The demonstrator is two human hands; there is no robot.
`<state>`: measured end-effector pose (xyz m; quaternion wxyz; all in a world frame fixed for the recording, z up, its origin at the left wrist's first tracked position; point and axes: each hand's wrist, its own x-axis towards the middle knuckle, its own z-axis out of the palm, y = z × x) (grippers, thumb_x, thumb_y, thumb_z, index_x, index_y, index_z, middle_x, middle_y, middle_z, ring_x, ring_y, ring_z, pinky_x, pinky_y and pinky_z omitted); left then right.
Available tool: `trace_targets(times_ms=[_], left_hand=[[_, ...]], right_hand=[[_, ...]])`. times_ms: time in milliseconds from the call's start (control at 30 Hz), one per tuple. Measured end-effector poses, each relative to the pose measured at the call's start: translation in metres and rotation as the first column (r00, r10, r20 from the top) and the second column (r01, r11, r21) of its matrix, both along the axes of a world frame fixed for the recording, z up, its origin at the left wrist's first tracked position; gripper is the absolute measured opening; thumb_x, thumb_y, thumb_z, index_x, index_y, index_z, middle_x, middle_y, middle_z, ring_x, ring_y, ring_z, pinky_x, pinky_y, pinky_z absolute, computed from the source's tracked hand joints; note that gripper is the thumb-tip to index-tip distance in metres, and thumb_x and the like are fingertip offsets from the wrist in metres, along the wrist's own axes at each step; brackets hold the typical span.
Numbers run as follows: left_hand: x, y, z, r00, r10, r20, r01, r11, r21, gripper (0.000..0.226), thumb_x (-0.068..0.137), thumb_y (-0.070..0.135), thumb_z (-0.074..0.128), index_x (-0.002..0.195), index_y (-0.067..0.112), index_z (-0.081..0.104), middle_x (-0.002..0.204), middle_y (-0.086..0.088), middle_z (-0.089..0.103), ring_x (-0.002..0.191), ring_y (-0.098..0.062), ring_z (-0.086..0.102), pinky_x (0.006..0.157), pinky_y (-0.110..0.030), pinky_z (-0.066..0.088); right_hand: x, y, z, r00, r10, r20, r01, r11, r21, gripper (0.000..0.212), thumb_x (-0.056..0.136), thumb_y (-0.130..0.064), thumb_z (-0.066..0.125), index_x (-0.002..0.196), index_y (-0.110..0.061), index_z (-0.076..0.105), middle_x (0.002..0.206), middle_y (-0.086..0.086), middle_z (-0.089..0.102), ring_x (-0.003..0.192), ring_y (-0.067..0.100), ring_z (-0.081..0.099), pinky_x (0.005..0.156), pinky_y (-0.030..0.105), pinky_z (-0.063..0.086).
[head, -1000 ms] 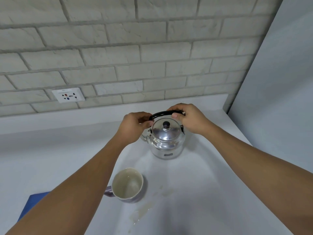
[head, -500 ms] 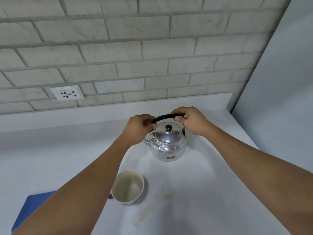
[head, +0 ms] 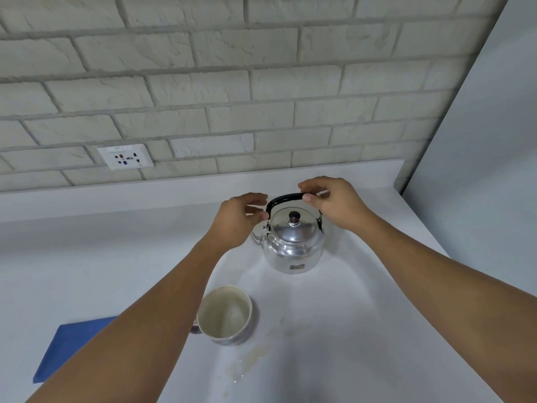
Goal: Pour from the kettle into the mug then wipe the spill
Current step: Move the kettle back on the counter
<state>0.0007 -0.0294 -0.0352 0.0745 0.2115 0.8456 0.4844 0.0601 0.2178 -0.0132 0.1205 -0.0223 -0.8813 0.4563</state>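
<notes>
We hold the kettle (head: 293, 242), which stands upright on the counter (head: 101, 257) beyond the mug (head: 224, 314). Our right hand (head: 334, 203) pinches the black handle (head: 283, 198); our left hand (head: 238, 218) curls loosely against its left end. Before lifting, we wrap one hand fully around it, so the kettle cannot swing.

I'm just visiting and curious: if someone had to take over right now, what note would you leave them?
Left hand and right hand: both at the black handle of the steel kettle, fingers loosely on it.
Kettle stands upright on the counter, lid on.
Mug is nearer, looks empty.
Pale spill lies beside the mug; blue cloth at left.
Left: pour, then wipe.
</notes>
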Motion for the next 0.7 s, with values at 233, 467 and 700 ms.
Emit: trace_targets(times_ms=[233, 467, 700], left_hand=[[0.034, -0.074, 0.021, 0.995, 0.098, 0.001, -0.098, 0.995, 0.034, 0.031, 0.088, 0.023, 0.082, 0.119, 0.026, 0.075, 0.113, 0.014, 0.077, 0.104, -0.002, 0.073, 0.087, -0.012, 0.053], [0.067, -0.181, 0.028, 0.974, 0.228, -0.002, -0.228, 0.973, -0.018, 0.022, 0.091, 0.022, 0.079, 0.111, 0.03, 0.078, 0.107, 0.021, 0.077, 0.098, 0.009, 0.07, 0.07, 0.001, 0.047], [0.092, -0.277, 0.007, 0.975, 0.2, 0.097, -0.169, 0.95, -0.261, 0.024, 0.089, 0.028, 0.08, 0.111, 0.037, 0.077, 0.115, 0.022, 0.073, 0.109, 0.004, 0.067, 0.094, -0.024, 0.053]], right_hand=[[0.032, -0.046, 0.043, 0.991, 0.099, -0.089, -0.11, 0.985, -0.134, 0.02, 0.086, -0.015, 0.078, 0.104, -0.024, 0.076, 0.104, -0.004, 0.077, 0.099, 0.009, 0.071, 0.091, 0.022, 0.054], [0.054, -0.141, 0.048, 0.972, 0.234, -0.024, -0.235, 0.963, -0.13, 0.021, 0.084, -0.013, 0.08, 0.104, -0.02, 0.078, 0.102, -0.007, 0.077, 0.097, 0.01, 0.071, 0.089, 0.024, 0.056], [0.066, -0.259, 0.019, 0.948, 0.294, 0.12, -0.287, 0.955, -0.071, 0.023, 0.081, -0.019, 0.08, 0.104, -0.022, 0.078, 0.097, -0.015, 0.075, 0.087, 0.001, 0.07, 0.081, 0.018, 0.053]])
